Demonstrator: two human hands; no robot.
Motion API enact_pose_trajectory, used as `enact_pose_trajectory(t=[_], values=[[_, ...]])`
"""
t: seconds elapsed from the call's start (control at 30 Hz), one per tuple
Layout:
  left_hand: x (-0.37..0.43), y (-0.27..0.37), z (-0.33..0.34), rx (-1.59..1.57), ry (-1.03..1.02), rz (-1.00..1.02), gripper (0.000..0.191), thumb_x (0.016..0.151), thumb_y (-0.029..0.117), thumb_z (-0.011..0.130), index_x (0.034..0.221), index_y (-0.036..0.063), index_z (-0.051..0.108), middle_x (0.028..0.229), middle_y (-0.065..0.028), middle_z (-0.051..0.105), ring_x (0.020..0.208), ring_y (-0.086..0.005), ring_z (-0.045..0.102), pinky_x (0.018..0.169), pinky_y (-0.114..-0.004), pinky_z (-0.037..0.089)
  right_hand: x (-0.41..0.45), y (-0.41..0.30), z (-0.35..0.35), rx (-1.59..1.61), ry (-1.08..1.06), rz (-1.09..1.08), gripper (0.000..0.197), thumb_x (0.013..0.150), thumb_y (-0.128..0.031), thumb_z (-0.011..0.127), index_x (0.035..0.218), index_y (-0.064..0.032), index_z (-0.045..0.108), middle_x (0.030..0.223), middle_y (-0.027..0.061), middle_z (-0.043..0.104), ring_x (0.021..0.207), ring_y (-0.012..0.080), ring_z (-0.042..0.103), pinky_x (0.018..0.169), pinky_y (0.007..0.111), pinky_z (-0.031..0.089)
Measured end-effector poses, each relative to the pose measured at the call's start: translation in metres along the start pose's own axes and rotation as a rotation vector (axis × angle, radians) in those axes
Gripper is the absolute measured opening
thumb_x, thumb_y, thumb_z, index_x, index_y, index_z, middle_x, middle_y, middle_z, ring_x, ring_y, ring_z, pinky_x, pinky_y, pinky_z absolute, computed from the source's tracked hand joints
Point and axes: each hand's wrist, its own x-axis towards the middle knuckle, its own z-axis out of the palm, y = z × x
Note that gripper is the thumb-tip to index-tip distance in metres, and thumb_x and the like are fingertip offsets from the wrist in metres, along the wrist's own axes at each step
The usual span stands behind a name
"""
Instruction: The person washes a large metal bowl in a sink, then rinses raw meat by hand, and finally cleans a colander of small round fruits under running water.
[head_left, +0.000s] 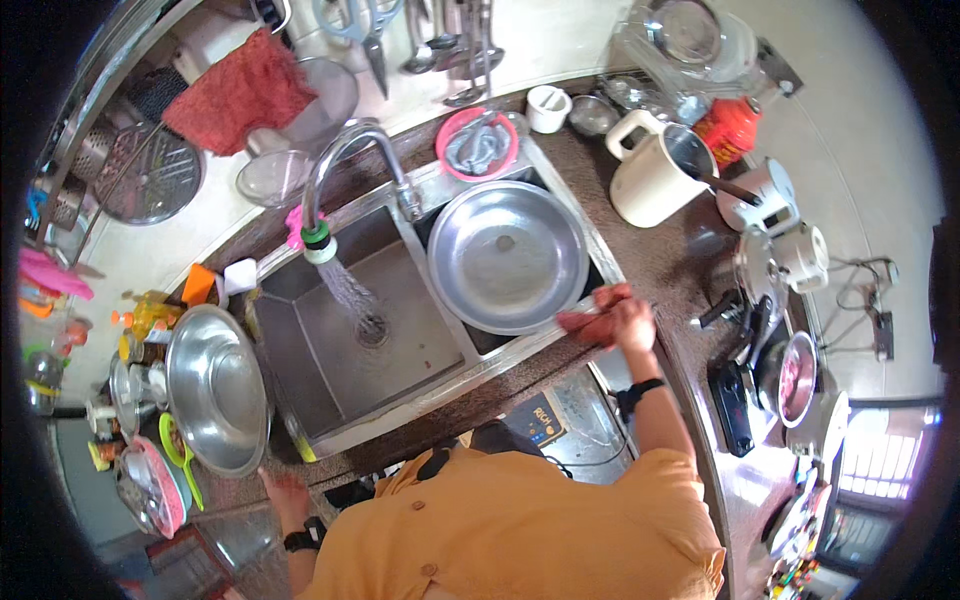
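Note:
My right hand (634, 324) grips a red cloth (589, 328) at the right front corner of the double sink (375, 431). Beside the cloth, a round metal basin (506, 255) rests over the right sink bowl, with a little liquid or a mark at its middle. My left hand (283, 491) is at the counter's front edge at the lower left, just below a large steel bowl (217, 390) that stands tilted left of the sink; whether it touches the bowl I cannot tell. Water runs from the curved faucet (320, 247) into the left sink bowl.
Behind the basin sits a pink bowl (477, 145) with a grey cloth. A white pitcher (652, 176), a pressure cooker (757, 270) and pans line the right counter. Bottles (154, 315) and a lime-green spoon (187, 465) are at the left. Utensils and another red cloth (240, 97) hang above.

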Motion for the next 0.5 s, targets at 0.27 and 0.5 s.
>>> enact_pose_trajectory(t=[0.27,0.5], values=[[-0.032,0.002,0.034,-0.048,0.028,-0.016,0.021,0.097,0.031,0.058,0.093,0.0109,0.06,0.085,0.0008,0.058,0.075,-0.0159,0.052,0.065,-0.032,0.043,0.011,-0.034,-0.042,-0.047,-0.277,-0.203,0.046,0.08,-0.044,0.071,0.109,-0.0082,0.066,0.138,0.021,0.047,0.125,0.0426,0.043,0.105,0.049,0.038],[0.015,0.051,-0.018,-0.102,-0.088,0.093,0.021,0.093,0.016,0.057,0.112,0.0075,0.057,0.105,-0.0036,0.062,0.078,-0.0157,0.056,0.068,-0.031,0.047,-0.134,-0.089,-0.046,0.071,-0.47,-0.58,0.067,0.061,-0.043,0.084,0.118,-0.0154,0.064,0.147,0.0198,0.034,0.13,0.043,0.039,0.105,0.052,0.038]])
